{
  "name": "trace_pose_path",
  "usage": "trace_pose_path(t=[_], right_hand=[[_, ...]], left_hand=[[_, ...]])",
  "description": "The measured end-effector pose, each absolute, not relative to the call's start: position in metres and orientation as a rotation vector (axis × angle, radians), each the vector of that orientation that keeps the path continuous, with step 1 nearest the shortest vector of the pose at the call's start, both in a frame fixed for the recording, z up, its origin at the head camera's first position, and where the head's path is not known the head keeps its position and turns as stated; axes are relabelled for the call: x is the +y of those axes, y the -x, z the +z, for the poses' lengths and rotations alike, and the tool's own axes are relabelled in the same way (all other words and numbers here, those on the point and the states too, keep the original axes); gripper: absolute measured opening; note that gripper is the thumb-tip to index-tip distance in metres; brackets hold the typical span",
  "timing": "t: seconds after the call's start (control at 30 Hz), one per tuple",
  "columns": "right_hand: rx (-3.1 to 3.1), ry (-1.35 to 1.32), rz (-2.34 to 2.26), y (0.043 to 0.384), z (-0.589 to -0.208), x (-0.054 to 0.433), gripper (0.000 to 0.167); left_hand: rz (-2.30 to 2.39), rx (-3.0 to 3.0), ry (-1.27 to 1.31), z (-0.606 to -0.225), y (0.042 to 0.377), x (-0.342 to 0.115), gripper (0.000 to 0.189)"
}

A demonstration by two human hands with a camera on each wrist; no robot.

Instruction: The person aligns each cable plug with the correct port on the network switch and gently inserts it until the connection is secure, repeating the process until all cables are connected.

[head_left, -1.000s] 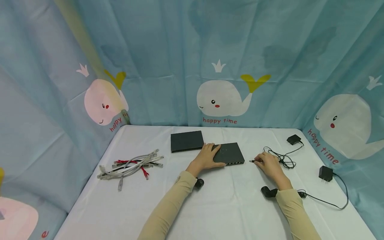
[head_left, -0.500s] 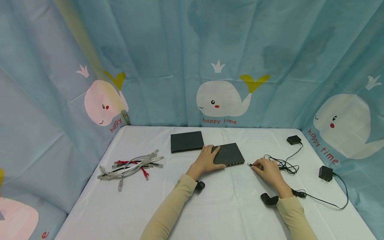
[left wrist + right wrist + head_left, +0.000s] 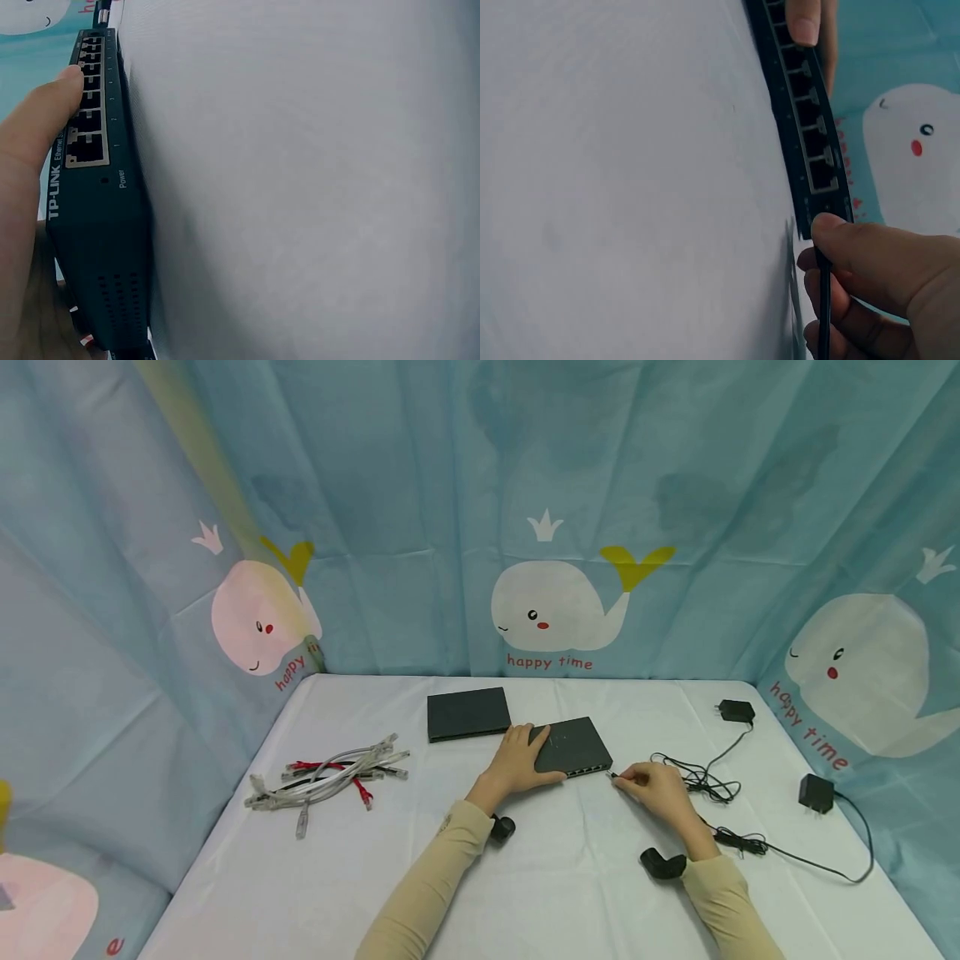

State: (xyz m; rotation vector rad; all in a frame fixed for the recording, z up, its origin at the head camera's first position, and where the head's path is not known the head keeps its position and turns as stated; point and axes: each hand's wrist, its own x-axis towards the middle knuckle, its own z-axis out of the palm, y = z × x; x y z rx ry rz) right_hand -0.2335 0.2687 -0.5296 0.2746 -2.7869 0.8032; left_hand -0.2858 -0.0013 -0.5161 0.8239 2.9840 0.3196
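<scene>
A black TP-LINK network switch (image 3: 573, 745) lies on the white table, its row of ports facing the person. My left hand (image 3: 513, 764) grips its left part; in the left wrist view the thumb (image 3: 56, 105) rests over the ports and the other fingers lie behind the case. At the switch's front right corner, my right hand (image 3: 660, 787) pinches the thin black plug (image 3: 612, 774) of a power adapter lead. The right wrist view shows the thumb (image 3: 844, 234) right at the end of the port row, with the black cable (image 3: 824, 300) running down past the fingers.
A second black box (image 3: 468, 714) lies behind, left of the switch. Several network cables (image 3: 322, 785) are heaped at left. One power adapter (image 3: 737, 710) with tangled lead (image 3: 708, 783) lies at back right, another adapter (image 3: 816, 793) near the right edge. A patterned curtain (image 3: 420, 527) hangs behind.
My right hand has moved left with the plug, up to the switch's corner. The tangled lead has shifted, and the back adapter has turned slightly. The left hand stays on the switch.
</scene>
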Motion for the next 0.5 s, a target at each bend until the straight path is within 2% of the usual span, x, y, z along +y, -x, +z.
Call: trace_pose_path(t=[0.5], right_hand=[[-2.81, -0.19, 0.882, 0.232, -0.526, 0.256, 0.015]], left_hand=[[0.31, 2.974, -0.8, -0.517, 0.285, -0.001, 0.095]])
